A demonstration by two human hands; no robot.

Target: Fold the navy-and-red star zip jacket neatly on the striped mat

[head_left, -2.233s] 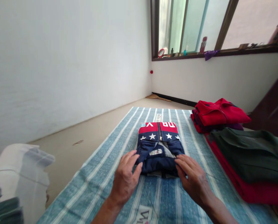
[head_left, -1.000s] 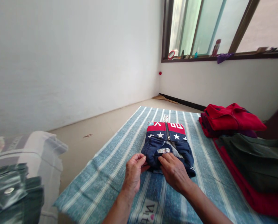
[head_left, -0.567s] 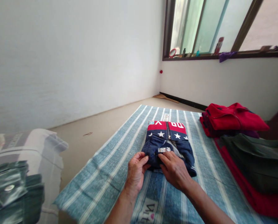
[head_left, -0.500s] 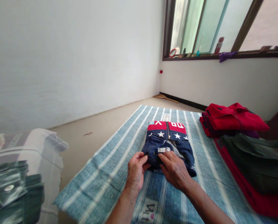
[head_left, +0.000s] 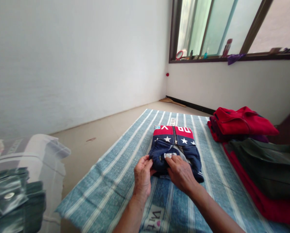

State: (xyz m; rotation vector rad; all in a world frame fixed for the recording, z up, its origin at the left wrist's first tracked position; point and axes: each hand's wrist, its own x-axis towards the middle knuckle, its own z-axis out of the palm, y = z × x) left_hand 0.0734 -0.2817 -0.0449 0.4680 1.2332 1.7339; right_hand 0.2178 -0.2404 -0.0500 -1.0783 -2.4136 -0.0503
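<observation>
A folded zip jacket [head_left: 164, 144], navy below and red above with white stars and letters, lies on a blue striped cloth [head_left: 115, 174]. My left hand [head_left: 143, 171] pinches the jacket's near left edge between thumb and fingers. On the collar, my right hand [head_left: 181, 171] has its fingers curled over the fabric beside a pale label [head_left: 170, 155]. The right fingertips are partly hidden in the collar's folds.
On the right are stacked a folded red jacket [head_left: 247, 121] and dark green clothing [head_left: 268, 165]. At lower left, dark folded clothing [head_left: 16, 197] rests on a pale bundle [head_left: 52, 168]. A window sill [head_left: 256, 58] with small bottles runs along the back wall.
My left hand has shifted slightly up along the jacket's edge, and the fabric there bunches a little more. My right hand stays on the collar.
</observation>
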